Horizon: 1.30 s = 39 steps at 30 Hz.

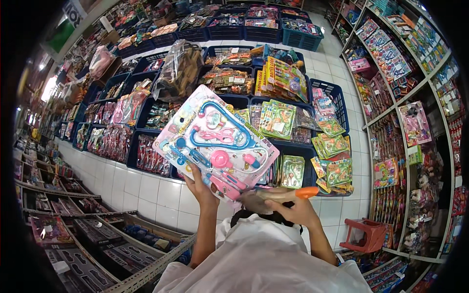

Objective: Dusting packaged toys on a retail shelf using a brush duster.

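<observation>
The left hand (200,189) pinches the toy pack (218,145) extending ahead of it, while the right hand (299,212) curls round an orange-ended tool (286,196) beside the pack's lower corner, seemingly tending its surface; the next move calls for steady support.

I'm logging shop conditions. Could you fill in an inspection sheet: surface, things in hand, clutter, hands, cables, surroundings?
Surface: white tiled floor.
Things in hand: packaged pink-and-blue toy set; orange-ended tool, exact kind unclear.
Clutter: blue baskets crowded with packaged goods; red stool at right.
Hands: left hand grips the toy set's lower-left edge; right hand holds the tool.
Cables: nothing seen.
Surroundings: stocked shelves on both sides.
</observation>
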Tool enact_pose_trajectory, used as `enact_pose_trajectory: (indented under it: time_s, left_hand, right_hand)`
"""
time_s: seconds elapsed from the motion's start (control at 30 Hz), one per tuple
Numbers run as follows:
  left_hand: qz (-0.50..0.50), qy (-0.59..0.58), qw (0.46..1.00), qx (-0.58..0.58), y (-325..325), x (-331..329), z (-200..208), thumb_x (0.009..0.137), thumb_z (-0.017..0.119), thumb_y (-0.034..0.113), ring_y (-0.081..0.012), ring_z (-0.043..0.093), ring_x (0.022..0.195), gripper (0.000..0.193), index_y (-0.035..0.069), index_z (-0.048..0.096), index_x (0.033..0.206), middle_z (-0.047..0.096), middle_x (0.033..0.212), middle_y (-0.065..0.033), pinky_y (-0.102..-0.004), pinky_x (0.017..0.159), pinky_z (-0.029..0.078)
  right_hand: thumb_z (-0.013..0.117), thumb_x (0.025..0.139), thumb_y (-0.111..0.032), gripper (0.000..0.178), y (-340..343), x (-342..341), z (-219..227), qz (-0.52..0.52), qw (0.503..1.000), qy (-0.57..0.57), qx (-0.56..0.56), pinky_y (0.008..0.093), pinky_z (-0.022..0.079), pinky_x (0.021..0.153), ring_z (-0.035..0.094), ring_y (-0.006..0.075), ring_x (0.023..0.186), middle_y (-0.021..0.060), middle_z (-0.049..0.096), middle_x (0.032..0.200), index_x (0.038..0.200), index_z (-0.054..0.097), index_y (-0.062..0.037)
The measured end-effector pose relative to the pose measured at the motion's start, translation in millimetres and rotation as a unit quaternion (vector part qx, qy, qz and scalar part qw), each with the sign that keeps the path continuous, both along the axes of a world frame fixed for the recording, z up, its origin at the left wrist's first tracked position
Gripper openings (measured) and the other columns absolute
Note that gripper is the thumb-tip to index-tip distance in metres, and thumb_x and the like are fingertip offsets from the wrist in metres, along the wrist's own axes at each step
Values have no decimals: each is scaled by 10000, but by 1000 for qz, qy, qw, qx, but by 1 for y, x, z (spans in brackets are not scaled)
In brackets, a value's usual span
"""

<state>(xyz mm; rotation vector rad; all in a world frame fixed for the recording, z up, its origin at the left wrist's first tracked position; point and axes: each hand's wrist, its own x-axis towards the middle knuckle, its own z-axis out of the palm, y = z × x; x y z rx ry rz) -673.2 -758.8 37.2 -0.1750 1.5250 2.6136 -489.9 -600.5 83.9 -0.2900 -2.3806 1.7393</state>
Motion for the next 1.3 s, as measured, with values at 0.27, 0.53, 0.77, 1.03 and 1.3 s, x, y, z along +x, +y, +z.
enact_pose_trajectory:
  time_s: [0.27,0.53,0.77,1.03,1.3]
  left_hand:
    - [-14,50,999,8,-5,-6,0,971,556,352,-121,557,1009,542,65,344,1379,517,1199,-80,-258,768,502]
    - [-22,33,999,-1,-1,-2,0,977,553,314,-97,541,964,517,82,332,1383,522,1175,-54,-230,709,478]
    - [-28,21,999,15,5,-3,3,985,539,305,-101,549,967,471,85,364,1362,529,1162,-55,-241,722,486]
    - [-20,31,999,28,12,-2,8,986,538,314,-117,564,1002,486,62,357,1360,526,1184,-73,-258,735,504]
    - [-29,-8,1000,0,13,-3,5,951,584,364,-73,613,812,447,60,431,1241,571,1018,-46,-199,520,514]
  right_hand:
    - [664,875,-62,206,43,-9,-6,-262,951,104,129,295,476,875,637,196,1005,141,681,1071,1053,674,41]
    - [696,848,-109,206,5,-5,-6,-117,966,94,211,329,549,802,692,248,902,104,710,1024,1048,715,-60]
    - [693,846,-85,221,-1,7,-7,-24,999,34,18,338,501,902,667,228,995,109,703,1078,1060,713,-35]
    - [658,875,-37,234,39,13,-12,-315,942,100,59,317,465,903,617,217,1016,127,658,1083,1097,650,35]
    - [696,840,-43,228,11,7,-11,-207,958,108,165,321,506,839,667,225,916,149,694,1022,1052,671,35]
